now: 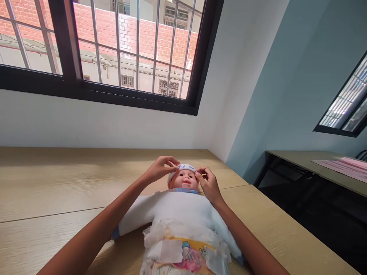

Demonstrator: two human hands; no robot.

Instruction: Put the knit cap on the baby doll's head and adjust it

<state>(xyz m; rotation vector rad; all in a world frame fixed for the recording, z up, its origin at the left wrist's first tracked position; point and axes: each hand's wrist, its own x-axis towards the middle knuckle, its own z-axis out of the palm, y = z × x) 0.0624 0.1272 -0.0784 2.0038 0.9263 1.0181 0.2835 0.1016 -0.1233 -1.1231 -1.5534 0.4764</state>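
A baby doll point(186, 179) lies on its back on the wooden table, its head toward the wall. On its head sits a white baby hat point(187, 167) with blue lettering on the brim. My left hand point(162, 169) pinches the hat's brim on the left side of the head. At the right side, my right hand point(209, 182) has thumb and fingers closed on the brim near the doll's cheek. The doll wears a white top point(183, 208) with blue collar and cuffs. A diaper point(187, 252) with a colourful printed front is wrapped round its waist.
The doll rests on a light wooden table point(57, 183) against a white wall. Behind it is a barred window point(137, 49) with a black frame. To the right, across a dark gap, stands another table point(289, 158) with pink cloth point(341, 168) on it.
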